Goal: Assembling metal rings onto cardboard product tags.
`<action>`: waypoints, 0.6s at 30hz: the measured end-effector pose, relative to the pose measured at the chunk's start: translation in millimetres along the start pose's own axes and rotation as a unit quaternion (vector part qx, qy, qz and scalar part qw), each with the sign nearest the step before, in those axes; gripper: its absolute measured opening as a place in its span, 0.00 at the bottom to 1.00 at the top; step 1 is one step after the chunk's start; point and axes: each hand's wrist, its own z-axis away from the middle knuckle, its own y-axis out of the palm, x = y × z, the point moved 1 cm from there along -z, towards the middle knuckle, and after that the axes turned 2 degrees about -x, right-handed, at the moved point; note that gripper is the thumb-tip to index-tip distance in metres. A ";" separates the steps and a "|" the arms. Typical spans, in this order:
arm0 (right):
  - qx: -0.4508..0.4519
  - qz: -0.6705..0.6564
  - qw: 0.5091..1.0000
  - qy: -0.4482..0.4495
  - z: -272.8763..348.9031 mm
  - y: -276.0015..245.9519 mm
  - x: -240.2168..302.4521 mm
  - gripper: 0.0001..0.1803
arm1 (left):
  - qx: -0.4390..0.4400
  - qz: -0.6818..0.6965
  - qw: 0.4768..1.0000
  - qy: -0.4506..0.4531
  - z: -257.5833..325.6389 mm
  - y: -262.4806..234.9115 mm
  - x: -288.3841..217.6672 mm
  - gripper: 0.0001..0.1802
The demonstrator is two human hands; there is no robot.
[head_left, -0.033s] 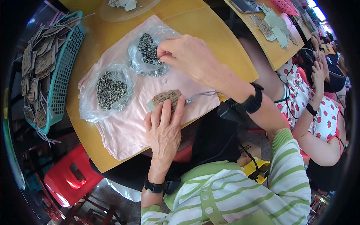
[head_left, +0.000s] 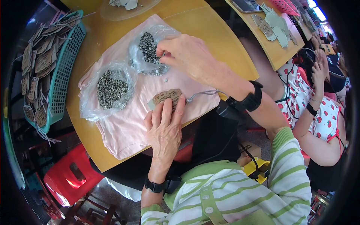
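Note:
My left hand [head_left: 165, 129] bears down with its fingertips on a brown cardboard hang tag [head_left: 167, 95], holding it against a pink cloth [head_left: 122, 140]. A pale piece shows at the tag's left edge, and a grey cord [head_left: 204, 92] runs off to the right. My right hand [head_left: 187, 54] is over a clear plastic bag [head_left: 137, 63] of small, dark, shiny metal pieces [head_left: 148, 47]. Its thumb and forefinger are pinched together; whatever is between them is too small to make out. Nearer left, another plastic bag [head_left: 88, 108] holds silvery metal rings or eyelets [head_left: 111, 89].
A teal basket [head_left: 67, 75] piled with corded brown tags [head_left: 45, 58] stands at the left of the wooden table [head_left: 225, 41]. A red stool [head_left: 71, 176] is below left. At right, a person [head_left: 318, 112] sits by another table [head_left: 258, 37] bearing pale tags [head_left: 277, 28].

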 end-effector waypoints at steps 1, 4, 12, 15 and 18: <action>0.001 0.001 1.000 0.001 -1.2 1.9 -0.1 0.08 | -0.001 0.002 1.000 -0.001 -0.4 -0.5 -1.0 0.33; 0.019 0.023 0.999 -0.011 -7.3 10.8 1.4 0.07 | 0.004 0.013 1.000 -0.010 -0.4 -0.4 0.1 0.32; 0.039 0.032 0.998 0.047 -15.9 17.0 -2.3 0.05 | -0.053 0.047 0.997 -0.013 -4.4 5.2 3.7 0.29; 0.058 0.035 0.997 0.038 -19.5 16.9 0.8 0.06 | -0.065 0.051 0.996 -0.011 -4.7 6.7 4.1 0.29; 0.010 0.056 0.998 -0.015 -21.9 18.4 0.5 0.07 | -0.071 0.040 0.997 0.000 -4.1 8.7 4.0 0.30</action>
